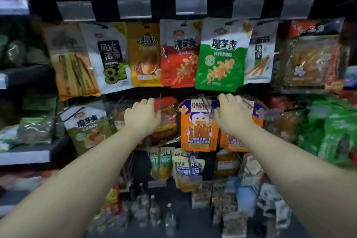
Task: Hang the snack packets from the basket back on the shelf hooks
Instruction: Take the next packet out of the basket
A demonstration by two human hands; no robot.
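Both of my arms reach into the middle row of hanging snack packets. My right hand [231, 114] lies over the top of an orange packet [241, 142], fingers curled at its upper edge by the hook wire. A matching orange packet with a cartoon figure [199, 127] hangs just to the left of it. My left hand [142, 116] is at the top of a red-brown packet [168, 120], beside a thin hook wire [160, 102]. Its fingers curl forward and the tips are hidden. The basket is out of view.
The top row holds hanging packets, among them a green one [220, 63] and a red one [179, 58], under clear price tags [191, 4]. Smaller yellow packets [187, 172] hang below. Shelves [25, 153] with bagged goods stand at left, and green bags [336, 135] at right.
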